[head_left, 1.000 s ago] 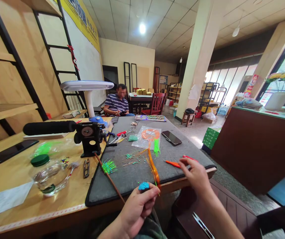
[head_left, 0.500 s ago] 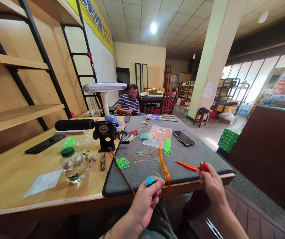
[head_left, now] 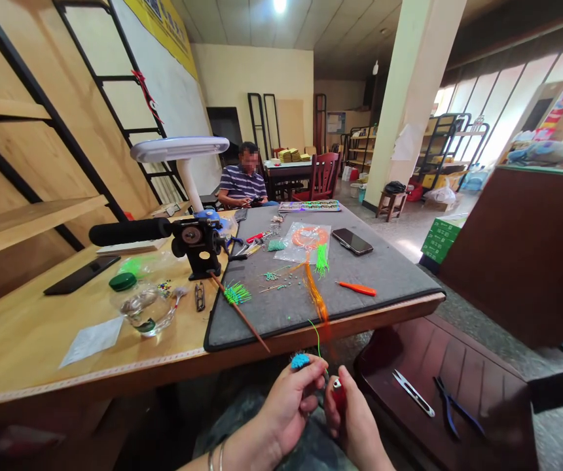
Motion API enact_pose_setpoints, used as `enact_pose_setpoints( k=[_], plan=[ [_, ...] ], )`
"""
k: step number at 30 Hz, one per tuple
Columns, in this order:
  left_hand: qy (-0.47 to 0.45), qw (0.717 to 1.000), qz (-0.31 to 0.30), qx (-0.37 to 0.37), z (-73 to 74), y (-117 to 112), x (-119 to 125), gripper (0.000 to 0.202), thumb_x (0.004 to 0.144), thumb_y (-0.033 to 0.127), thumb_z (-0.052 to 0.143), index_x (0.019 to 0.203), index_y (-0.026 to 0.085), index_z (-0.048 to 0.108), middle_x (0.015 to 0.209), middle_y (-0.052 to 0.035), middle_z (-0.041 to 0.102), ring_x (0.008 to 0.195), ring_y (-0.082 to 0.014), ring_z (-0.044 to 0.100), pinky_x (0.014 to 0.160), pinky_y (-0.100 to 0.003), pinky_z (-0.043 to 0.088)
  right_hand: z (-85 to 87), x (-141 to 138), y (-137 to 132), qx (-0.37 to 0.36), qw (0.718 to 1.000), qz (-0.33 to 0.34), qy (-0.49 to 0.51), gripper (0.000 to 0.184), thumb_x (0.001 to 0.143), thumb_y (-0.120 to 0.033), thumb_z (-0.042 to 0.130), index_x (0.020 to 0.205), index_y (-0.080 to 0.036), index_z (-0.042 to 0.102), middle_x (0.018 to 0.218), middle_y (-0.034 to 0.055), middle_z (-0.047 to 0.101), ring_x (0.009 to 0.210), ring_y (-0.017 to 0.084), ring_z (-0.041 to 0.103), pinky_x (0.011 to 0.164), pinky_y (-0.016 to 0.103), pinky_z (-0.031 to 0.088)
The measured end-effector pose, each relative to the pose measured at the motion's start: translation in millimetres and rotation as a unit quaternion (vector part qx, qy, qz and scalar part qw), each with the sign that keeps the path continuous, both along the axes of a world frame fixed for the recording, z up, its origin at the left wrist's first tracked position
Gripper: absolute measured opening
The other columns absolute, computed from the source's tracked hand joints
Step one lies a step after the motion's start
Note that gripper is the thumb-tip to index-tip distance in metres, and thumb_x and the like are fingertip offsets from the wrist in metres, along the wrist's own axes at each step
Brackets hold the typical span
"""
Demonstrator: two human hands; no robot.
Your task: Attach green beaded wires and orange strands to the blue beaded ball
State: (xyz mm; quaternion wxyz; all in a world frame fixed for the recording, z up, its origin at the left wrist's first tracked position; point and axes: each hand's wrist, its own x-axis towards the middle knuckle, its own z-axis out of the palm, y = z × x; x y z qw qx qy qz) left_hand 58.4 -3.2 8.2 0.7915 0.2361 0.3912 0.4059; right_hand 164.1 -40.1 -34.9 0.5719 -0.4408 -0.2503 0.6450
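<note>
My left hand (head_left: 289, 405) is closed in a pinch on a small blue beaded piece (head_left: 300, 360), held low in front of the table edge. A thin green strand (head_left: 317, 335) rises from it. My right hand (head_left: 353, 418) is closed round a small red lighter (head_left: 336, 386), whose metal top sits right beside the blue piece. Both hands hang below the grey mat (head_left: 384, 278), close together over my lap.
On the mat lie an orange tool (head_left: 356, 288), orange strands (head_left: 315, 294), green pin bundles (head_left: 236, 294), a phone (head_left: 351, 241) and a bead bag (head_left: 306, 237). A black winder (head_left: 196, 245), jar (head_left: 140, 307) and lamp (head_left: 179, 149) stand left. Snips (head_left: 413, 392) and pliers (head_left: 453, 409) rest on a bench. A person sits behind.
My right hand picked the red lighter off the mat's front edge and brought it down beside my left hand. Both hands dropped below the table edge.
</note>
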Motion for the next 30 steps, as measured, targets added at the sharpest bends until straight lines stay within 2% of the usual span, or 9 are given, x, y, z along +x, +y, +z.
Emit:
enact_pose_setpoints(
  k=[5,9,19,30],
  plan=[
    [-0.005,1.0,0.007,0.002,-2.3,0,0,0.034,0.051,0.03,0.088,0.068,0.012,0.065,0.057,0.0018,0.053,0.048,-0.0032,0.039,0.039,-0.015,0.013,-19.5,-5,8,-0.009,0.999,-0.026,-0.016,0.06,0.071,-0.074,0.05,0.044,-0.021,0.041,0.033,-0.0091,0.027,0.032,0.005,0.023,0.035,0.019,0.02],
    [-0.001,1.0,0.005,-0.002,-5.1,0,0,0.035,0.051,0.031,0.088,0.068,0.013,0.065,0.058,0.0018,0.054,0.046,-0.0025,0.038,0.038,-0.015,0.012,-24.9,-6,10,-0.03,0.998,-0.039,-0.038,0.058,0.073,-0.071,0.047,0.042,-0.022,0.039,0.033,-0.0089,0.027,0.031,0.005,0.021,0.034,0.02,0.017],
    [-0.005,1.0,0.004,0.006,-8.3,1,1,0.036,0.05,0.031,0.089,0.067,0.012,0.065,0.057,0.0023,0.053,0.045,-0.0021,0.038,0.038,-0.015,0.01,-24.4,-6,14,-0.046,0.998,-0.021,-0.036,0.054,0.069,-0.067,0.049,0.042,-0.022,0.039,0.033,-0.0094,0.026,0.03,0.004,0.019,0.035,0.02,0.013],
    [0.005,1.0,0.002,0.014,-9.6,0,1,0.036,0.052,0.032,0.088,0.069,0.012,0.064,0.056,0.0031,0.051,0.044,-0.0019,0.037,0.038,-0.015,0.009,-13.1,-8,12,-0.05,0.998,-0.01,-0.041,0.055,0.07,-0.067,0.047,0.04,-0.022,0.037,0.033,-0.0091,0.025,0.032,0.005,0.017,0.035,0.021,0.011]
  ],
)
